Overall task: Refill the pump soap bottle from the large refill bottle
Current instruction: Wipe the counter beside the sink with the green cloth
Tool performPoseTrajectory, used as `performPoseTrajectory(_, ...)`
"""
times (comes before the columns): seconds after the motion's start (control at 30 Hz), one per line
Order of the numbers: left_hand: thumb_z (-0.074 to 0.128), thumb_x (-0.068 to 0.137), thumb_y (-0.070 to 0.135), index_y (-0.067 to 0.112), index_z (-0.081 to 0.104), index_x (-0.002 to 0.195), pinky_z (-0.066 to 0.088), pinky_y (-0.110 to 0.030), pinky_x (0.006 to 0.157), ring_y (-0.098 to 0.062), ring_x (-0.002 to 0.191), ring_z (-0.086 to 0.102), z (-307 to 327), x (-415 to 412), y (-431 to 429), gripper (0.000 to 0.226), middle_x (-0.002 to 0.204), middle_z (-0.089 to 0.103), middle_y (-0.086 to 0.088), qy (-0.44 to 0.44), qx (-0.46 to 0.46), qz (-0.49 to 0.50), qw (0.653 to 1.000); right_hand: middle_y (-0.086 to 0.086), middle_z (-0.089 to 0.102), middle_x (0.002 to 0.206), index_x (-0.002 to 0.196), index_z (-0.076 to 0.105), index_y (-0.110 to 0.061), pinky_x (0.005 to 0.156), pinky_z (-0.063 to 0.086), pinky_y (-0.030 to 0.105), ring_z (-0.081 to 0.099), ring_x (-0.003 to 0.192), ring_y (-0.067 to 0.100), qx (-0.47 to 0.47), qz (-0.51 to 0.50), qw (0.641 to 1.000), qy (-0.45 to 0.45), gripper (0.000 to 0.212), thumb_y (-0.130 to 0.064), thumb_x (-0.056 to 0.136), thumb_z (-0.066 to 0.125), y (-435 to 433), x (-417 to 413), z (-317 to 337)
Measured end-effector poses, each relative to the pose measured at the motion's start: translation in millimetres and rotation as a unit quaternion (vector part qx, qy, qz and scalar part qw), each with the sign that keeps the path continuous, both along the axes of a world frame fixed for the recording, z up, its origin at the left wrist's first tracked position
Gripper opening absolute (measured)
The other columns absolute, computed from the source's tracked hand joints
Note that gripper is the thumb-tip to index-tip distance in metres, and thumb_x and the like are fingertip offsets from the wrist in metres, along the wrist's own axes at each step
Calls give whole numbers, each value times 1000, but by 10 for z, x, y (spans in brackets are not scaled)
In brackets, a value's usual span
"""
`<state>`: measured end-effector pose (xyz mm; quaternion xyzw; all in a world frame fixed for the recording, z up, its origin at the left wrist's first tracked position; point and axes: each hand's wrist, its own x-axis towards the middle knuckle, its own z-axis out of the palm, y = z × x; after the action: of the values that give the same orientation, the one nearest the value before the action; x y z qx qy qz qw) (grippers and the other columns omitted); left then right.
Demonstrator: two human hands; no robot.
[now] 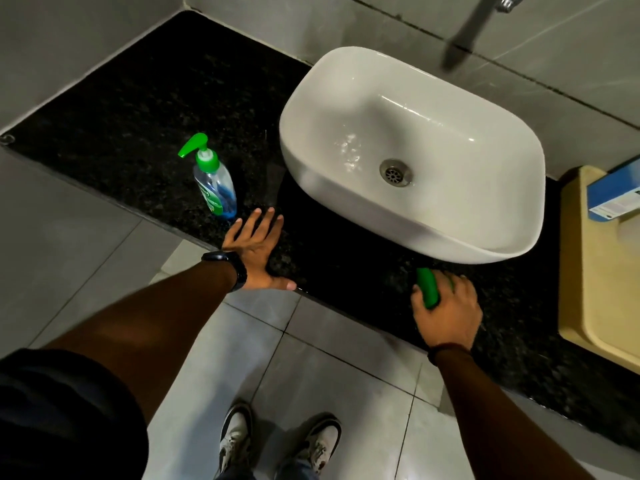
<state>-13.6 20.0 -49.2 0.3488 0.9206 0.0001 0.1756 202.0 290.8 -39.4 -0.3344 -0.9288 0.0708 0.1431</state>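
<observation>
From the head camera, the pump soap bottle (215, 183) stands upright on the black granite counter (138, 109), near the counter's front edge and just left of the white basin (408, 157). Its green pump is on, and blue liquid fills only the lower part. The left hand (258, 252) lies spread wide and flat at the front edge, fingertips just beside the bottle's base but apart from it — holding nothing. The right hand (446, 313) is wrapped around a green object (427, 287) at the front edge, below the basin's near rim. It may be the refill bottle's top, though the rest is hidden, so I cannot tell.

The pump is not yet unscrewed. The bottle is light and tall and sits close to the edge; a careless reach by the open hand could knock it over or off the counter. Pouring one-handed into that narrow neck would likely spill.
</observation>
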Motion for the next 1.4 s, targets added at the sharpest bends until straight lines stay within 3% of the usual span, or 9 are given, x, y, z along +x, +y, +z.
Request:
performPoseTrajectory(0.13, 31, 46, 94, 26, -18, 143, -3, -44, 117, -21, 143, -17, -31, -2, -8, 129, 157, -16, 1, 13, 5, 1, 1000, 20, 57, 122, 117, 59, -11, 91, 39, 51, 42, 123, 37, -12, -128, 992, 6, 55, -43, 74, 48, -180, -160, -17)
performPoseTrajectory(0.23, 29, 43, 94, 27, -19, 143, -4, -44, 117, -20, 142, -19, -37, -2, -12, 129, 156, -17, 2, 9, 11, 5, 1000, 20, 57, 121, 116, 60, -11, 92, 37, 50, 42, 122, 36, -30, -152, 988, 18, 54, -41, 73, 50, -411, -414, -23)
performPoseTrajectory(0.47, 39, 47, 92, 27, -17, 143, -5, -43, 117, -19, 142, -19, -14, 18, -13, 129, 157, -16, 3, 0, 22, 10, 1000, 11, 63, 110, 107, 63, -20, 83, 42, 46, 51, 112, 35, -34, 63, 997, 13, 45, -42, 68, 58, -1075, -960, -71)
performPoseTrajectory(0.7, 41, 49, 91, 27, -16, 144, -3, -44, 118, -19, 142, -18, -3, 23, -19, 128, 157, -16, 3, 1, 32, 14, 999, 3, 64, 99, 102, 64, -24, 71, 39, 39, 57, 98, 29, -16, 199, 980, 10, 45, -40, 60, 65, -946, -704, -59)
performPoseTrajectory(0.9, 48, 49, 87, 28, -7, 146, -2, -44, 118, -20, 143, -13, 14, 44, -23, 127, 158, -9, 2, -15, 59, 28, 998, 5, 64, 89, 96, 67, -22, 70, 42, 41, 58, 88, 33, -54, 95, 994, -13, 41, -29, 57, 71, -717, -389, 73)
performPoseTrajectory(1.03, 65, 48, 71, 24, 33, 142, 22, -47, 111, -31, 138, 25, 169, 325, 246, 110, 151, 30, -8, 21, 152, 0, 988, 8, 67, 89, 94, 70, -20, 71, 48, 43, 61, 84, 35, -67, 13, 996, 61, 38, -27, 58, 63, -355, -27, 224)
performPoseTrajectory(1.1, 70, 54, 64, 23, 42, 138, 33, -42, 106, -32, 128, 40, 250, 591, 592, 97, 142, 43, -8, -17, 188, -72, 979, 13, 68, 93, 98, 70, -15, 74, 50, 45, 61, 86, 38, -73, -55, 988, 128, 42, -33, 61, 59, -43, 139, 345)
performPoseTrajectory(1.23, 67, 76, 45, 23, 39, 139, 31, -33, 108, -25, 130, 37, 414, 1179, 1521, 73, 143, 38, -8, -168, 250, -188, 935, 21, 66, 98, 103, 68, -8, 82, 46, 44, 58, 93, 40, -51, -146, 964, 216, 56, -43, 64, 49, 800, 381, 703)
performPoseTrajectory(1.4, 63, 83, 27, 9, 57, 123, 45, -41, 94, -34, 107, 54, 716, 1681, 2809, 44, 118, 58, -17, -179, 336, -230, 896, 17, 63, 99, 106, 64, -20, 78, 46, 46, 52, 97, 38, -45, -212, 955, 201, 47, -40, 66, 50, 1941, 589, 1008)
